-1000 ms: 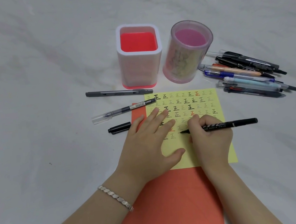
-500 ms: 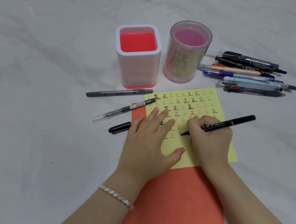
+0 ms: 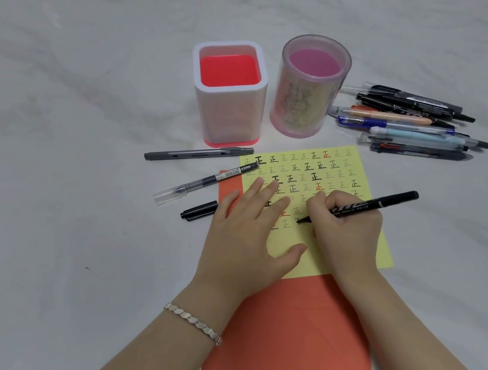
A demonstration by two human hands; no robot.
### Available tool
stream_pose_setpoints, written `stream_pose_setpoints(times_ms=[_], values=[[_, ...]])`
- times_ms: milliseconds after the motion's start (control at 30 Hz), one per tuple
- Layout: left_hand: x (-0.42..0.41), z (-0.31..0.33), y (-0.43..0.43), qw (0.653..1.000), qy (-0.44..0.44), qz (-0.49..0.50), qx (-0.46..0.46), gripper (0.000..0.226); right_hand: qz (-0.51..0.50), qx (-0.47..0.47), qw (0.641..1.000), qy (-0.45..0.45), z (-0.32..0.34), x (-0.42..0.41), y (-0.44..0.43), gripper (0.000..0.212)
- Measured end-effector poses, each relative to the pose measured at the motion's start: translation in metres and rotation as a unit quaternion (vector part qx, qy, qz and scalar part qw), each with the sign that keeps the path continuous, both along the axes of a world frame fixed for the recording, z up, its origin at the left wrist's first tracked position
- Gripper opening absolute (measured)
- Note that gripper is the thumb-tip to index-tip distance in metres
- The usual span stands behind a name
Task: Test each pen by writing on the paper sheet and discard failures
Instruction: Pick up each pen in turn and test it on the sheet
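Note:
A yellow paper sheet [image 3: 352, 241] covered with rows of written characters lies on an orange sheet [image 3: 290, 336]. My right hand [image 3: 344, 230] grips a black marker pen [image 3: 378, 202], its tip touching the yellow sheet near the lower rows. My left hand [image 3: 245, 241] presses flat on the paper's left part, fingers spread. The marker's black cap [image 3: 199, 211] lies left of the paper. A clear gel pen [image 3: 204, 182] and a grey pen [image 3: 197, 153] lie left of the sheet's top edge. A pile of several pens [image 3: 410, 122] sits at the right.
Two pen holders stand behind the paper: a white square one with a red inside [image 3: 236, 122] and a clear round pink one [image 3: 307, 105]. The white marble table [image 3: 61, 180] stretches left and far. Its near edge runs along the bottom left.
The marker's tip has shifted slightly on the yellow sheet as my right hand writes, and the pen's rear end tilted up a little. My left hand has stayed in place.

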State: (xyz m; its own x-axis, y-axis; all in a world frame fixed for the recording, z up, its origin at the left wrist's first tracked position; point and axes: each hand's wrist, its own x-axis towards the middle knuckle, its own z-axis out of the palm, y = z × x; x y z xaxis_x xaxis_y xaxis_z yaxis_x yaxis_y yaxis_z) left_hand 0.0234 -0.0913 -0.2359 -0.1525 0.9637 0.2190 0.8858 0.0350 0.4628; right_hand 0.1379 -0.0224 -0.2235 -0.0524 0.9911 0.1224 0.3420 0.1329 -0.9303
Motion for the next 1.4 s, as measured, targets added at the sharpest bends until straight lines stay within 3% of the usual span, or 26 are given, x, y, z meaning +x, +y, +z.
stream_pose_setpoints(times_ms=[367,567,833,1000,1167,1300,1400], values=[[-0.001,-0.001,0.000,1.000,0.004,-0.001,0.003,0.064,0.012,-0.005,1.000,-0.005,0.003,-0.001,-0.002,0.033],[-0.001,-0.001,-0.001,1.000,0.007,-0.005,0.000,0.064,-0.035,0.001,0.999,-0.005,0.002,0.001,0.000,0.039],[-0.001,0.000,-0.001,1.000,0.006,-0.015,-0.016,0.063,-0.057,-0.046,0.996,0.055,0.012,0.009,0.004,0.037],[-0.003,0.005,-0.001,0.999,-0.007,-0.017,0.039,0.040,-0.002,-0.092,0.994,0.052,0.024,0.025,0.007,0.039],[-0.018,0.010,-0.009,0.995,0.015,0.051,0.088,0.031,0.023,-0.108,0.994,0.025,0.035,0.042,0.006,0.041],[-0.038,0.020,-0.021,0.987,0.073,0.139,0.035,0.034,0.037,-0.120,0.992,0.009,0.039,0.054,0.006,0.041],[-0.047,0.025,-0.030,0.986,0.075,0.151,-0.013,0.035,0.045,-0.123,0.991,0.019,0.040,0.058,0.006,0.041]])
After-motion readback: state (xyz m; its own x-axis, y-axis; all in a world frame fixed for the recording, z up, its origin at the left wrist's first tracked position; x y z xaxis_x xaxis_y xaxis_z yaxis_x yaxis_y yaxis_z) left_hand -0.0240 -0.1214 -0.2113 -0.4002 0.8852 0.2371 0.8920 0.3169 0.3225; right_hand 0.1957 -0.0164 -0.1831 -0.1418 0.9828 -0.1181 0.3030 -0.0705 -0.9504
